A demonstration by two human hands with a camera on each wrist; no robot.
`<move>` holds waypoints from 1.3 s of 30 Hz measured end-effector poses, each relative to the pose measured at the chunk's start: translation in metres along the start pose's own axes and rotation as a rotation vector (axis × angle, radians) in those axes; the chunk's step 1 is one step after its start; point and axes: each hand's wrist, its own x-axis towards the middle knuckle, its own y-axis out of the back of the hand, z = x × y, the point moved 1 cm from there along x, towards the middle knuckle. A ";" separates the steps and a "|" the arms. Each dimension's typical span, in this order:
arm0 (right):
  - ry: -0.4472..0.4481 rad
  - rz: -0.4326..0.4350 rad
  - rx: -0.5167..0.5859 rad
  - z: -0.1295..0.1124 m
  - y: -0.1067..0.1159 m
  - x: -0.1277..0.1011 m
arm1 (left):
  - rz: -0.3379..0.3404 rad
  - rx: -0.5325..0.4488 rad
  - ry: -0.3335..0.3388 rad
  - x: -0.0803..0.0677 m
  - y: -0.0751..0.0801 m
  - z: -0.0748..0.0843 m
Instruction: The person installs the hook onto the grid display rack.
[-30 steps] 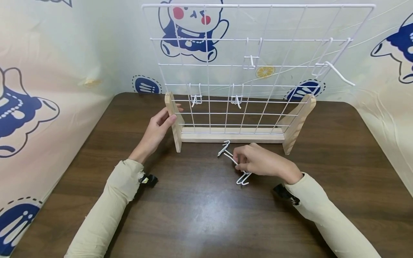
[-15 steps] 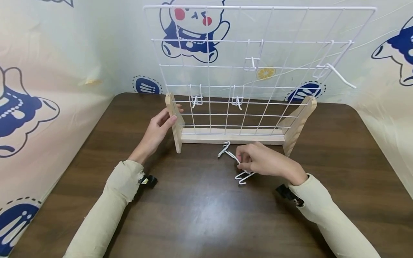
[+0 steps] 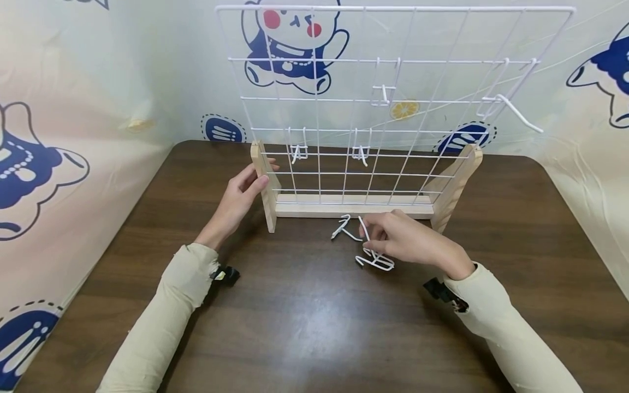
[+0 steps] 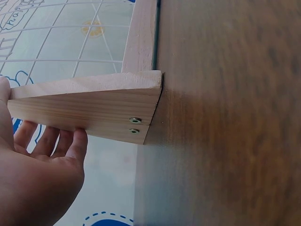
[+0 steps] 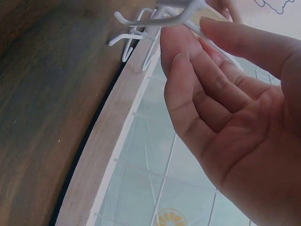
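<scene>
A white wire grid rack [image 3: 354,207] on a wooden stand is at the back of the table. My left hand [image 3: 236,196] holds its left wooden side panel [image 4: 89,108], the thumb on the near edge and the fingers against the outer face. In front of the stand my right hand [image 3: 410,240] pinches a white wire hook [image 3: 379,262] between thumb and fingers. Its double-hooked end points down toward me, just over or on the tabletop; I cannot tell which. A second white wire hook [image 3: 343,228] lies beside it on the table, left of my right fingertips.
Several white hooks hang on the grid, among them an upper-middle hook [image 3: 384,95], a far-right hook [image 3: 516,112] with a long prong, and a lower hook [image 3: 361,154]. The brown table [image 3: 275,327] meets a printed cloth backdrop [image 3: 162,71] at its back.
My right hand has shifted slightly right and raised its hook away from the other one, turning it so the double end swings toward me. The left hand stays on the side panel.
</scene>
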 end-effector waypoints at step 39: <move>0.002 0.183 0.043 -0.003 0.023 -0.011 | -0.004 -0.007 -0.011 0.000 -0.001 -0.001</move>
